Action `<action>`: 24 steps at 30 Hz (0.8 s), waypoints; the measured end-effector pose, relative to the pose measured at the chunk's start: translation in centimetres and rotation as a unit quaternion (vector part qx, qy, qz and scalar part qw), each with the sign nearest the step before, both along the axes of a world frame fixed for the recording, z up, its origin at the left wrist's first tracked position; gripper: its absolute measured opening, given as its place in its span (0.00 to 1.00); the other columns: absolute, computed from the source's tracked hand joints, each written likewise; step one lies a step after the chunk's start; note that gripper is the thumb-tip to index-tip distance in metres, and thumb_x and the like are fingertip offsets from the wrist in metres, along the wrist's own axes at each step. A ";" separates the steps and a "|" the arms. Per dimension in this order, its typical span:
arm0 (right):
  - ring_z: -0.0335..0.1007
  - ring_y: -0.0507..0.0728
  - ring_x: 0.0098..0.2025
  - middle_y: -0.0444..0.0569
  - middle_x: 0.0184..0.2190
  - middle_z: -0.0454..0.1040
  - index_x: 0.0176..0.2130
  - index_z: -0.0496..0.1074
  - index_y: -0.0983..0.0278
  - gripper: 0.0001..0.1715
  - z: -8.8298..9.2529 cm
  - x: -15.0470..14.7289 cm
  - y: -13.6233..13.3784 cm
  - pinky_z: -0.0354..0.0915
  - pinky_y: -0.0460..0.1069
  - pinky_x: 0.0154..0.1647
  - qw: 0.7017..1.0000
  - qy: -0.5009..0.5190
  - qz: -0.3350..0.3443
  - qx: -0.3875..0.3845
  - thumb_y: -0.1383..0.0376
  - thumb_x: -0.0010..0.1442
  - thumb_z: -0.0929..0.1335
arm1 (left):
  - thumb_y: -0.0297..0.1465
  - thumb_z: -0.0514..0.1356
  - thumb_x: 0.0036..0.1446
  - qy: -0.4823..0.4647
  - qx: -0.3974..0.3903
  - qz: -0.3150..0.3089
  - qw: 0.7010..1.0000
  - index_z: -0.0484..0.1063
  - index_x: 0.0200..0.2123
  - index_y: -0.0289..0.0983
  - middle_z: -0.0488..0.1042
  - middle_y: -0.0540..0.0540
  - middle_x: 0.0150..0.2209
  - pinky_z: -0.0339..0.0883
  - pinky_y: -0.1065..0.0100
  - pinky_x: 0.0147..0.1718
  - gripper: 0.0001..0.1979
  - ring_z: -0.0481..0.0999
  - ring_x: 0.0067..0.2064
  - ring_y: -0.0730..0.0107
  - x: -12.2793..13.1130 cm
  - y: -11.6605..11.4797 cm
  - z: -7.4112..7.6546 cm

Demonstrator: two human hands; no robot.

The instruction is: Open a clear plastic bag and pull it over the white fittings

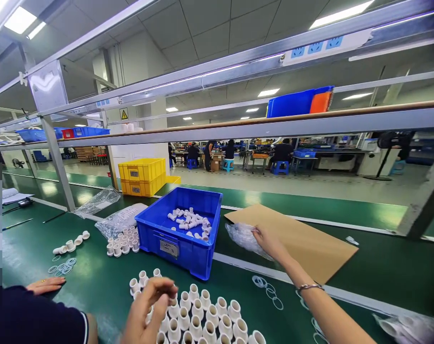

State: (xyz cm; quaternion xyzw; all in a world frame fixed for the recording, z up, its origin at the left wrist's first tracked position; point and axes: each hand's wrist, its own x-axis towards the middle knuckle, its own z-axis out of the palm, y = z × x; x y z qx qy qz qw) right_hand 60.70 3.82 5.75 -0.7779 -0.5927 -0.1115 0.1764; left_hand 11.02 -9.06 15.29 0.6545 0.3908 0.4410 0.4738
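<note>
My left hand hovers over a cluster of white plastic fittings standing on the green table. Its fingers are curled and pinched together, and whatever is inside them is hidden. My right hand, with a bracelet on the wrist, reaches forward and pinches a crumpled clear plastic bag. The bag lies on the edge of a brown cardboard sheet. To the left of the bag stands a blue bin with more white fittings in it.
Clear rubber rings lie near my right forearm, more rings at the left. Another fitting group and plastic bags sit left of the bin. A co-worker's hand rests at the left. Yellow crates stand behind.
</note>
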 end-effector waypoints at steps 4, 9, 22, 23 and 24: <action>0.76 0.56 0.41 0.47 0.42 0.77 0.49 0.73 0.65 0.12 1.4 1.1 -2.7 0.75 0.54 0.44 0.998 0.058 -0.006 0.034 0.60 0.73 0.67 | 0.45 0.53 0.68 0.115 0.053 -0.124 0.984 0.69 0.56 0.41 0.75 0.40 0.54 0.71 0.62 0.52 0.20 0.76 0.51 0.60 7.2 1.9 2.0; 0.76 0.57 0.43 0.49 0.44 0.77 0.50 0.72 0.65 0.12 2.9 -0.6 -5.3 0.74 0.55 0.45 0.995 0.062 0.032 0.064 0.60 0.74 0.65 | 0.33 0.56 0.66 0.287 0.312 -0.185 0.887 0.56 0.67 0.36 0.61 0.35 0.68 0.65 0.55 0.62 0.29 0.68 0.63 0.53 17.6 6.7 1.7; 0.68 0.64 0.61 0.59 0.62 0.69 0.70 0.54 0.63 0.41 1.6 -3.2 -7.0 0.69 0.59 0.59 0.979 -0.017 0.203 0.018 0.58 0.64 0.71 | 0.26 0.54 0.64 0.319 0.337 -0.112 0.879 0.73 0.41 0.36 0.76 0.39 0.43 0.68 0.61 0.42 0.08 0.77 0.44 0.57 25.9 13.2 0.6; 0.72 0.64 0.58 0.59 0.59 0.72 0.68 0.57 0.64 0.37 1.0 -3.0 -6.6 0.71 0.59 0.57 0.983 -0.019 0.185 0.010 0.61 0.65 0.70 | 0.27 0.54 0.64 0.286 0.328 -0.102 0.895 0.72 0.39 0.37 0.76 0.41 0.42 0.66 0.63 0.41 0.07 0.76 0.43 0.60 25.7 13.0 1.1; 0.74 0.63 0.54 0.57 0.56 0.74 0.65 0.62 0.65 0.31 0.6 -2.7 -6.3 0.72 0.59 0.54 0.987 -0.020 0.162 0.003 0.64 0.66 0.69 | 0.28 0.54 0.64 0.248 0.317 -0.090 0.911 0.72 0.38 0.37 0.76 0.43 0.41 0.65 0.64 0.41 0.06 0.75 0.41 0.62 25.4 12.7 1.7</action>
